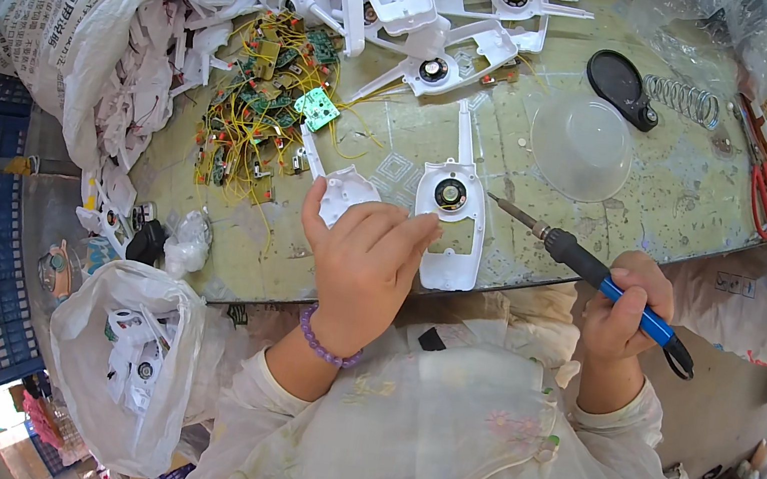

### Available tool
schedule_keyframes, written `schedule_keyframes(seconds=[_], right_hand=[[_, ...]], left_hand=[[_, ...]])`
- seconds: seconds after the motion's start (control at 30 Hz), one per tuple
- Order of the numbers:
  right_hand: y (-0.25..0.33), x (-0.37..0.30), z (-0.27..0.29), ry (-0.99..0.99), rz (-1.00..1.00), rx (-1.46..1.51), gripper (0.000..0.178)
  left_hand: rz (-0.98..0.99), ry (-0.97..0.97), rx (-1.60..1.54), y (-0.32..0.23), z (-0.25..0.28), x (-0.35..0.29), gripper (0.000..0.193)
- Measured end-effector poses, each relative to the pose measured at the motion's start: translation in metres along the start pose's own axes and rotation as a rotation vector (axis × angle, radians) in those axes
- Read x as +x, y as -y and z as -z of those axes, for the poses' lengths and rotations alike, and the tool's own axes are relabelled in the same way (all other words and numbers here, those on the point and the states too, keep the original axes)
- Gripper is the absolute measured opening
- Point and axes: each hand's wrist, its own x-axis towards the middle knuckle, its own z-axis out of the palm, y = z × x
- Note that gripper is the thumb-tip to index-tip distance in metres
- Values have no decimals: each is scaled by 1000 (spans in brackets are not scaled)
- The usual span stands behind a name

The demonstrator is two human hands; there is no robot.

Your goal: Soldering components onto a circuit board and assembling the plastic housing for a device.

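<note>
Left hand (364, 262) steadies white shell (450, 212); right hand (623, 310) grips soldering iron (591, 270).

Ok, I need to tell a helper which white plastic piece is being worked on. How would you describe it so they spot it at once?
Start at the near edge of the green table, just ahead of the left hand. The white plastic shell lies flat under its fingertips, a round black speaker facing up. Unlike the heap of shells at the far edge, it lies alone, with the soldering iron in the right hand aimed at it.
</note>
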Motion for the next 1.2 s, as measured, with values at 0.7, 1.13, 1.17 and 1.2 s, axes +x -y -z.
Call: schedule_keyframes(seconds=[0.7, 1.13, 1.17, 1.2], right_hand=[[-2, 11, -13, -7, 88, 76, 18], [-3, 9, -9, 104, 81, 82, 19], [-4, 10, -10, 92, 88, 84, 19], [-3, 10, -11, 80, 96, 85, 18]], left_hand=[[-21, 87, 169, -12, -12, 18, 11], [-59, 92, 168, -11, -20, 13, 11], [-58, 97, 169, -11, -21, 13, 11], [-58, 95, 171, -11, -20, 13, 11]])
